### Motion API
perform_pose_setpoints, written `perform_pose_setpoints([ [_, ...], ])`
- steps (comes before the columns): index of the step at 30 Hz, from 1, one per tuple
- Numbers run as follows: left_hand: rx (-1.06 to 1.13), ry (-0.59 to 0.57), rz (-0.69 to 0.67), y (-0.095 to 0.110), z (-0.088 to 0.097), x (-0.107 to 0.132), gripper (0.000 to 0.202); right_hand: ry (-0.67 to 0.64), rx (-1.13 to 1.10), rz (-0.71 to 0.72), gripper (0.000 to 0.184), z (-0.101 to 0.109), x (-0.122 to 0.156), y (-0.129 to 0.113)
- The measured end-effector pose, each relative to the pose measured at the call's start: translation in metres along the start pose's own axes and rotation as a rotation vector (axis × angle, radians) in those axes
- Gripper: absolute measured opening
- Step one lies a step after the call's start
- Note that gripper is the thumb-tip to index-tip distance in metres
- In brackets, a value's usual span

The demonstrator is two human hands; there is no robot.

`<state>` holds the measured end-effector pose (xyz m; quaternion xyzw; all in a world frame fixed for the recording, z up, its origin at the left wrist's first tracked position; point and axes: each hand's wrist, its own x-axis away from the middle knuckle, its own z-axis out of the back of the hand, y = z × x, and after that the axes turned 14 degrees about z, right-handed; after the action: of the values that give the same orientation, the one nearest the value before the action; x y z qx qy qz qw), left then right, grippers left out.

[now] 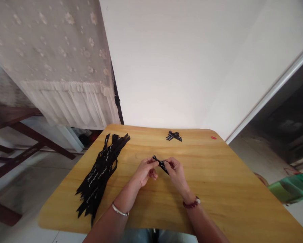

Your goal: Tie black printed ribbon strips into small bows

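- Currently, the narrow black ribbon with white lettering (162, 164) is between the hands, over the middle of the light wooden table (217, 182).
- Its long axis slants from a small loop at far left to near right.
- The left hand (145, 169) and right hand (175, 169) each pinch it with thumb and fingers.
- Beyond lies a black lettered bow (173, 136); left, a pile of black ribbons (100, 172).

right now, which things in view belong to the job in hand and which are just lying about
Seemingly part of it:
held black lettered ribbon
black ribbon pile
black ribbon bow

Seemingly just lying about:
small red piece
green bag-like item
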<state>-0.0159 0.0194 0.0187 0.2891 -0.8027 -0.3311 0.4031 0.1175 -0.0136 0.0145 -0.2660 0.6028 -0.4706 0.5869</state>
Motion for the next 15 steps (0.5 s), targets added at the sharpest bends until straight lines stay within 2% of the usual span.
perform_pose_setpoints([
  [4, -0.045, 0.056, -0.054, -0.004, 0.000, -0.005, 0.023, -0.018, -0.067, -0.055, 0.022, 0.000, 0.000, -0.006],
  [8, -0.148, 0.095, -0.044, -0.003, 0.000, -0.005, 0.023, -0.089, -0.114, -0.090, 0.021, 0.000, 0.000, -0.003],
  [10, -0.163, 0.233, -0.135, -0.002, -0.001, -0.003, 0.027, -0.055, -0.090, -0.113, 0.020, 0.000, -0.001, 0.002],
  [13, -0.209, 0.492, -0.375, 0.000, -0.002, -0.002, 0.024, 0.075, -0.015, -0.113, 0.019, 0.001, -0.001, 0.008],
  [15, -0.288, 0.494, -0.407, -0.001, -0.004, -0.001, 0.020, 0.119, 0.032, -0.079, 0.018, 0.001, -0.001, 0.010],
])
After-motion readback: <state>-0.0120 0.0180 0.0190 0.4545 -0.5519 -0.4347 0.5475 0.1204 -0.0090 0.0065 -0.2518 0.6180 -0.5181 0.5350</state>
